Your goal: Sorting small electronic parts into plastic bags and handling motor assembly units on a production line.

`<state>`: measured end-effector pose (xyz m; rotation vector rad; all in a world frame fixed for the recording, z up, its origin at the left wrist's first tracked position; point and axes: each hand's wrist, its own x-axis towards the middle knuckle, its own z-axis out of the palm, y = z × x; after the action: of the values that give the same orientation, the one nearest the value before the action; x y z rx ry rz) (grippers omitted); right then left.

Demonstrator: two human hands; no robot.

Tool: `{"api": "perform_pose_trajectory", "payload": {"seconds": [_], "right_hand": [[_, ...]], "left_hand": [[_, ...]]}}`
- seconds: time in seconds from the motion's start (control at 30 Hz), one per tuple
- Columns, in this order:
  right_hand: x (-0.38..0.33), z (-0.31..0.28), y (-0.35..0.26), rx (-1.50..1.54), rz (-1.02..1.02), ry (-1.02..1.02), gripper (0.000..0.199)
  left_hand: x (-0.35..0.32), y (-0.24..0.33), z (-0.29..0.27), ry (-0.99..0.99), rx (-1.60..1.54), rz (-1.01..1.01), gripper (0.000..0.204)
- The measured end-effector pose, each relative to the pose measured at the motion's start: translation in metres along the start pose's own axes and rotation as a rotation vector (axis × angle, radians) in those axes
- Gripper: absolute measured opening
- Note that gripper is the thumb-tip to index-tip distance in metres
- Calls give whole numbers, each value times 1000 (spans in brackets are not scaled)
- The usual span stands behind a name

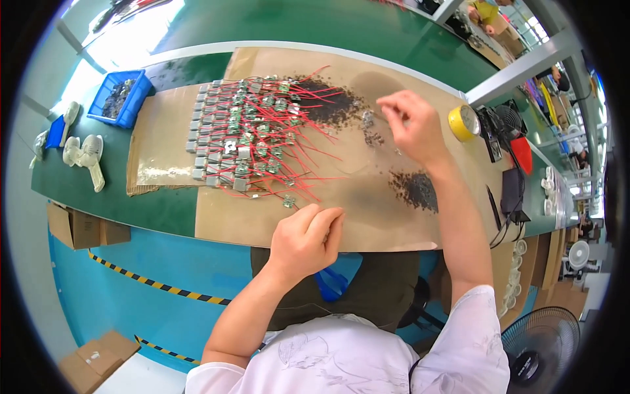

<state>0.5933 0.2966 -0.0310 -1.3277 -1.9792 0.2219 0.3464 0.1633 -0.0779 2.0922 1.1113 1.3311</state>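
My left hand [306, 238] is closed with its fingers curled in at the near edge of the cardboard; whatever it holds is hidden. Just beyond its knuckles lies a small green circuit board [289, 201] with a red wire. Over the right part of the cardboard, my right hand [415, 128] is raised in a pinch, and anything between its fingertips is too small to make out. Small silvery pieces [373, 138] lie beside it. Left of centre, rows of grey metal blocks [203, 141] carry green circuit boards [266, 131] with red wires [315, 121] trailing right.
Dark small parts lie in a far pile [331, 108] and a near pile [415, 189] on the cardboard sheet [367, 223]. Yellow tape [464, 123] stands at right by a black device [502, 131]. A blue bin [118, 98] and white fan parts [85, 157] sit at left.
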Motion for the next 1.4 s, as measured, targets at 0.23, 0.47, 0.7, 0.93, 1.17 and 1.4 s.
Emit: {"api": "perform_pose_trajectory", "payload": {"seconds": [0.23,0.47,0.7,0.93,1.17,1.4], "right_hand": [[14,-22,28,-22,110,-124,15],[-10,-15,37,51,171,-212,16],[-27,-6,46,29,37,-93,14],[-36,-33,26,191,114,-137,22],[-37,-34,21,176,31,-291,50],[-32,-27,21,220,52,-234,41]], "left_hand": [[5,-3,3,27,-25,43,17],[54,15,24,-51,287,154,23],[65,-5,50,-252,585,158,18],[72,9,51,-323,596,92,40],[72,4,48,-143,489,38,31],[52,6,33,12,491,-54,30]]}}
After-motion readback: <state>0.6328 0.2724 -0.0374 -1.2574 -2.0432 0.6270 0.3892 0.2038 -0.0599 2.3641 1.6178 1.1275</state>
